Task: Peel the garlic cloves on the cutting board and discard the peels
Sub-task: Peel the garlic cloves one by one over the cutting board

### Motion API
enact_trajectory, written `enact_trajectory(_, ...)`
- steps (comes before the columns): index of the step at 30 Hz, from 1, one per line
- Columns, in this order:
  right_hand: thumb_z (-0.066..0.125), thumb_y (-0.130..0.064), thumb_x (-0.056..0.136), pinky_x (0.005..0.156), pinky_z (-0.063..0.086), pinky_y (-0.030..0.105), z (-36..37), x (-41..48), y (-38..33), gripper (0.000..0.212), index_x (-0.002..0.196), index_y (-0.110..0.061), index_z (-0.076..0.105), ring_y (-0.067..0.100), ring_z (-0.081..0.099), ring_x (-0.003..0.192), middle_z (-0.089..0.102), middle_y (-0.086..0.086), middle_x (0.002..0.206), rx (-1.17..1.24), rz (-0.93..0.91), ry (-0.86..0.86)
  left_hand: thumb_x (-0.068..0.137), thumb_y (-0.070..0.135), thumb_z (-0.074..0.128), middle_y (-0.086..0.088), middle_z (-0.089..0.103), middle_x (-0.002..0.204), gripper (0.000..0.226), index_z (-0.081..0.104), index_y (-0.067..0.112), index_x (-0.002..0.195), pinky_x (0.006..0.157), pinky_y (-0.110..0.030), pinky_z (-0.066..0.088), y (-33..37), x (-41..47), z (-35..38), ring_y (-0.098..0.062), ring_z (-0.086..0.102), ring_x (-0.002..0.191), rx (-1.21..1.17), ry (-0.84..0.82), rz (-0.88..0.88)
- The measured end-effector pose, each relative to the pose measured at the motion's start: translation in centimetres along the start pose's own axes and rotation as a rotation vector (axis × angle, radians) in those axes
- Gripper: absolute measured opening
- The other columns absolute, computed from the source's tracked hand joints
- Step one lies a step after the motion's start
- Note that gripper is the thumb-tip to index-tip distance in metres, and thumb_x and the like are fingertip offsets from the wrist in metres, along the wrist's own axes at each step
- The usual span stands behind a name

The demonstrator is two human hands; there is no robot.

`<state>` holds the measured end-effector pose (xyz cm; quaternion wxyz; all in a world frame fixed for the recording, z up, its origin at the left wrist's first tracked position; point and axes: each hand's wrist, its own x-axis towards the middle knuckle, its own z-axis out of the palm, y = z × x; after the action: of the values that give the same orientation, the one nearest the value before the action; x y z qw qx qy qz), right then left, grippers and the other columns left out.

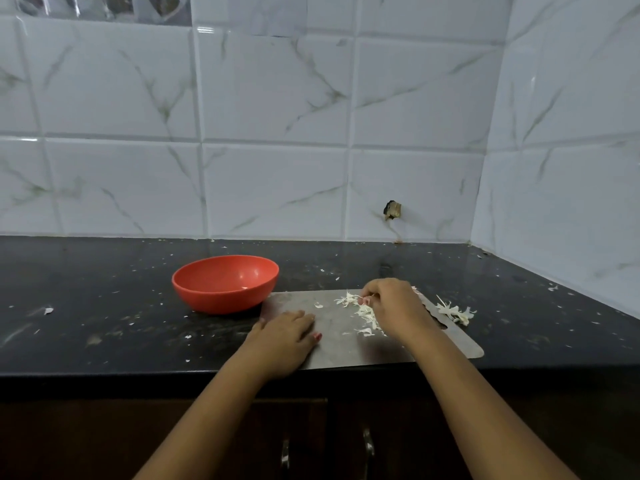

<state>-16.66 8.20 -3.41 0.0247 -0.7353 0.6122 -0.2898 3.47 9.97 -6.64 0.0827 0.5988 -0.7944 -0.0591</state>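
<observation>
Both hands on the cutting board
The left hand lies flat on its edge; the right hand pinches garlic peels with curled fingers; red bowl just beside.

Red bowl on black counter, white marbled tiles behind, 2 cabinet handles below.

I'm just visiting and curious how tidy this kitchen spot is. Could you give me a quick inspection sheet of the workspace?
Surface: black countertop, speckled with pale scraps; metal cutting board at its front edge.
Job's things: garlic peels heaped on the board; more peels beside its right end; red bowl left of the board, one pale bit inside.
Clutter: loose flakes across the counter.
Hands: left hand flat on the board; right hand curled, pinching peels.
Cables: nothing seen.
Surroundings: tiled wall with a broken hole; cabinet handles below.
</observation>
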Motion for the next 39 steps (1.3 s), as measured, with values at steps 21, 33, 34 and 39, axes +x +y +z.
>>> enact_trajectory(21, 0.038, -0.003, 0.097, 0.080, 0.054, 0.038, -0.1, -0.4, 0.6, 0.029, 0.107, -0.013, 0.064, 0.022, 0.064, 0.083, 0.064, 0.008, 0.099, 0.391, 0.174, 0.120, 0.105, 0.035, 0.028, -0.002, 0.043, 0.147, 0.044, 0.044, 0.018, 0.142, 0.111, -0.030, 0.023, 6.1, 4.8, -0.3, -0.019, 0.037, 0.137, -0.485, 0.003, 0.142)
enact_trajectory(33, 0.046, -0.004, 0.098, 0.058, 0.046, 0.010, 2.3, -1.0, -2.0, 0.021, 0.089, -0.009, 0.065, 0.009, 0.058, 0.067, 0.066, 0.003, 0.077, 0.857, 0.197, 0.034, 0.100, 0.027, 0.046, 0.002, 0.053, 0.091, 0.016, 0.059, 0.023, 0.092, 0.075, -0.025, 0.035, 0.8, 0.1, -1.9, -0.010, 0.047, 0.088, -0.600, 0.220, 0.068)
enact_trajectory(34, 0.048, -0.004, 0.098, 0.059, 0.046, 0.010, 2.2, -1.0, -1.8, 0.021, 0.090, -0.009, 0.067, 0.008, 0.057, 0.065, 0.065, 0.002, 0.076, 0.864, 0.181, 0.058, 0.099, 0.026, 0.048, 0.003, 0.056, 0.095, 0.015, 0.062, 0.024, 0.096, 0.079, -0.023, 0.036, 0.9, -0.3, -1.8, -0.008, 0.050, 0.092, -0.589, 0.234, 0.072)
enact_trajectory(39, 0.059, -0.003, 0.093, 0.066, 0.051, 0.018, 2.9, -1.7, -2.9, 0.023, 0.087, -0.017, 0.074, 0.004, 0.057, 0.060, 0.064, -0.005, 0.065, 0.950, 0.103, 0.015, 0.094, 0.024, 0.059, 0.004, 0.067, 0.119, 0.033, 0.062, 0.023, 0.126, 0.092, -0.016, 0.041, 1.6, -0.6, -0.8, -0.004, 0.059, 0.104, -0.567, 0.323, 0.070)
